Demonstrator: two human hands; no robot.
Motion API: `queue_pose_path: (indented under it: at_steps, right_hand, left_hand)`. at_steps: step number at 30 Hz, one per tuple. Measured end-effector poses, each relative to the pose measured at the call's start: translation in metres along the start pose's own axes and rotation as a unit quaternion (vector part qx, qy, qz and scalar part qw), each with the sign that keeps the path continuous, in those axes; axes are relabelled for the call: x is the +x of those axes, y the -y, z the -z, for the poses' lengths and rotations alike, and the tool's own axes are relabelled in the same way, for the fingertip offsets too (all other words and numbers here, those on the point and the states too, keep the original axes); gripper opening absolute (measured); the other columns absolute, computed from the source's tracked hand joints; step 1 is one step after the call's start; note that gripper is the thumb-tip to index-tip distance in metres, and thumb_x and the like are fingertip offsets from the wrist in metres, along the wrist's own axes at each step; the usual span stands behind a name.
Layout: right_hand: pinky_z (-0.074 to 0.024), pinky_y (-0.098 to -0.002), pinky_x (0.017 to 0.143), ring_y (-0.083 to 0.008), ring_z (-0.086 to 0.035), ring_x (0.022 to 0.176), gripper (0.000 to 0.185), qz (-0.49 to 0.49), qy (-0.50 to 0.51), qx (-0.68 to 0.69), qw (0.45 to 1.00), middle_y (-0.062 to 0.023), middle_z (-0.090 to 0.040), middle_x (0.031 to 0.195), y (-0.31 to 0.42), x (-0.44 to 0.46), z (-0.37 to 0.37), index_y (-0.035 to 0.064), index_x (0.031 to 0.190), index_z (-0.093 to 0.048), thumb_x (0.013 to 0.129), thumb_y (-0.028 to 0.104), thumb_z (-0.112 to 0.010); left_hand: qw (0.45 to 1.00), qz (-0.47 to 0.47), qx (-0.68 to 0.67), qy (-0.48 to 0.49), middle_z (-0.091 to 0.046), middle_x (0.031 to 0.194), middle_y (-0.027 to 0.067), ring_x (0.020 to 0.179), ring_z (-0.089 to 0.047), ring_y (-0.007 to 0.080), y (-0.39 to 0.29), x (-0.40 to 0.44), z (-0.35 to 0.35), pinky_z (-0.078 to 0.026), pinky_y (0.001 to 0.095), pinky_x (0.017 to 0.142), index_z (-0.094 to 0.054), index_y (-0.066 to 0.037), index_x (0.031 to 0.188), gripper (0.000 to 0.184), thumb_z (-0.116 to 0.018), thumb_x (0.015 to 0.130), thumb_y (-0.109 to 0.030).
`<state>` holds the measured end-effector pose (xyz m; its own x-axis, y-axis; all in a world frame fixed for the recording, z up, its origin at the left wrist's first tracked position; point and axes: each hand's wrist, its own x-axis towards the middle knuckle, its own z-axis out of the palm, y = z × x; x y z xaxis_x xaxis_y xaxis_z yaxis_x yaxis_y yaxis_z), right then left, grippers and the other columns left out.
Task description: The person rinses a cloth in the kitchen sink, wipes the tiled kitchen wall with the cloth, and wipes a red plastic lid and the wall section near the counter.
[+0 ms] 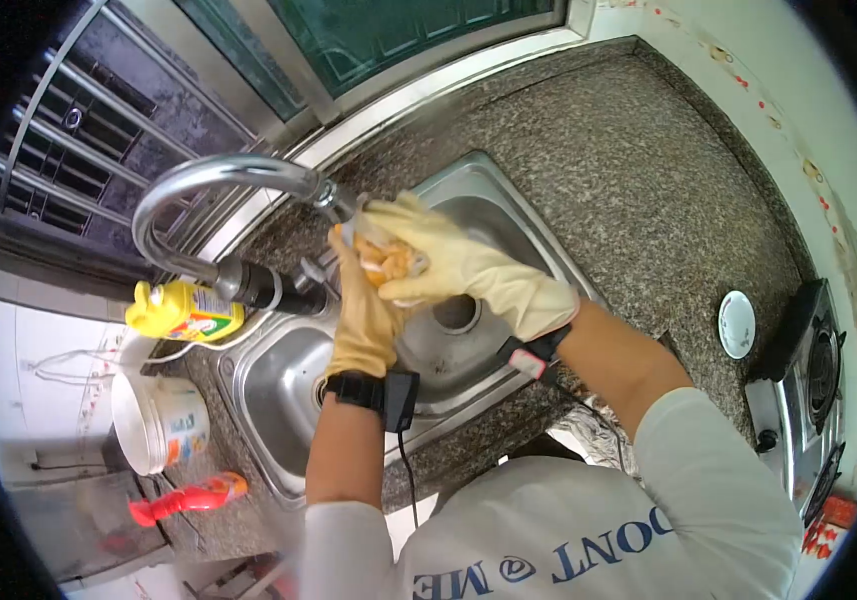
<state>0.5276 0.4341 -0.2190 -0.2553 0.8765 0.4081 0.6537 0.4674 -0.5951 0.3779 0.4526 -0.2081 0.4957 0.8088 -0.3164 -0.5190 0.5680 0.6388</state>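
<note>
Both my hands wear pale yellow rubber gloves and meet under the spout of the chrome faucet [234, 172], above the double sink. Between them is a wet-looking orange-and-white item [386, 260], partly clear at its edges; its exact kind cannot be made out. My left hand [364, 315] supports it from the near left side, thumb and fingers pointing up toward the spout. Curled over its right and top is my right hand [464, 262], which hides part of it. Dark straps with small boxes circle both wrists.
A steel double sink [279, 375] is set in a speckled granite counter [589, 150]. To the left are a yellow bottle [189, 312], a white bucket [159, 422] and a red bottle [189, 498]. Rightward, a small white plate [737, 325] lies near a gas stove [799, 390].
</note>
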Motion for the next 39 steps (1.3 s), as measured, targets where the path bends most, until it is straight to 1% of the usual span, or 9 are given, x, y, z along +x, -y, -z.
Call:
queue_pose_path:
  at_steps: [3,5,10,16,20,23,25,34,39]
  right_hand:
    - [-0.0392,-0.0404,0.111,-0.0300,-0.054,0.128,0.076,0.069,-0.124,0.073,0.987,-0.0198,-0.056,0.138,-0.002,0.007,-0.006,0.0025,0.141,-0.051,0.080,0.037,-0.080]
    - [-0.0458,-0.0389,0.104,-0.0311,-0.058,0.121,0.066,-0.106,-0.150,0.237,0.954,-0.0201,-0.059,0.129,0.014,0.004,-0.009,0.0060,0.134,-0.057,0.079,0.035,-0.081]
    - [-0.0535,-0.0334,0.070,-0.0212,-0.064,0.087,0.037,-0.220,-0.313,0.312,0.870,-0.0128,-0.065,0.101,0.010,0.009,-0.053,0.0056,0.110,-0.064,0.085,0.029,-0.077]
    - [-0.0447,-0.0338,0.050,-0.0127,-0.055,0.057,0.033,-0.421,-0.165,0.557,0.697,-0.0020,-0.059,0.072,0.016,0.015,-0.036,0.0027,0.102,-0.064,0.091,0.033,-0.071]
    - [-0.0554,-0.0365,0.066,-0.0192,-0.069,0.080,0.048,-0.409,0.014,0.707,0.577,-0.0110,-0.072,0.092,-0.013,-0.003,-0.021,0.0000,0.111,-0.067,0.091,0.044,-0.066]
    - [-0.0506,-0.0366,0.096,-0.0251,-0.065,0.112,0.058,-0.390,0.172,0.365,0.828,-0.0148,-0.069,0.121,-0.116,-0.036,-0.079,-0.0012,0.124,-0.062,0.092,0.046,-0.068]
    - [-0.0512,-0.0403,0.095,-0.0298,-0.064,0.116,0.065,-0.259,0.352,0.012,0.899,-0.0220,-0.066,0.124,-0.094,-0.044,-0.071,-0.0008,0.134,-0.057,0.087,0.042,-0.072]
    - [-0.0557,-0.0463,0.069,-0.0335,-0.072,0.076,0.022,-0.131,0.309,-0.212,0.918,-0.0186,-0.073,0.084,-0.118,-0.072,-0.119,0.0014,0.090,-0.074,0.077,0.019,-0.074]
    - [-0.0511,-0.0357,0.055,-0.0204,-0.065,0.057,0.030,-0.389,0.322,-0.007,0.863,-0.0113,-0.069,0.071,-0.079,0.005,-0.048,-0.0017,0.099,-0.073,0.081,0.021,-0.077]
  left_hand:
    - [0.997,-0.057,-0.053,0.025,-0.061,0.130,0.0110,0.118,-0.061,0.0275,0.013,0.019,0.010,-0.055,0.0411,0.093,-0.050,-0.009,0.138,0.062,-0.043,0.102,-0.059]
    - [0.984,-0.042,-0.137,0.109,-0.064,0.121,0.0093,0.112,-0.063,0.0261,0.019,0.051,0.031,-0.055,0.0412,0.087,-0.054,-0.009,0.130,0.049,-0.050,0.102,-0.050]
    - [0.891,-0.295,0.336,-0.080,-0.066,0.094,0.0060,0.081,-0.063,0.0159,0.032,0.043,0.023,-0.052,0.0321,0.069,-0.060,-0.006,0.113,0.026,-0.055,0.102,-0.029]
    - [0.905,-0.163,0.325,-0.219,-0.065,0.080,0.0022,0.067,-0.062,0.0141,0.029,0.018,0.016,-0.050,0.0287,0.057,-0.066,-0.008,0.102,0.026,-0.058,0.101,-0.032]
    - [0.966,-0.104,0.120,-0.206,-0.067,0.081,0.0032,0.065,-0.064,0.0133,0.020,-0.011,0.020,-0.050,0.0284,0.053,-0.067,-0.006,0.101,0.031,-0.060,0.101,-0.037]
    - [0.945,-0.118,0.207,-0.223,-0.069,0.097,0.0091,0.074,-0.069,0.0173,0.012,-0.030,0.049,-0.057,0.0317,0.061,-0.066,-0.004,0.116,0.035,-0.061,0.100,-0.035]
    - [0.956,-0.092,0.124,-0.250,-0.069,0.097,0.0098,0.077,-0.070,0.0185,0.001,-0.049,0.047,-0.059,0.0330,0.065,-0.064,-0.003,0.117,0.037,-0.062,0.100,-0.036]
    - [0.974,-0.093,0.096,-0.185,-0.068,0.111,0.0149,0.096,-0.071,0.0237,-0.045,-0.120,0.055,-0.061,0.0369,0.082,-0.056,-0.005,0.138,0.054,-0.052,0.103,-0.046]
    - [0.958,-0.169,0.144,-0.179,-0.069,0.103,0.0139,0.087,-0.071,0.0220,-0.053,-0.134,0.059,-0.062,0.0342,0.074,-0.058,-0.004,0.132,0.045,-0.056,0.103,-0.038]
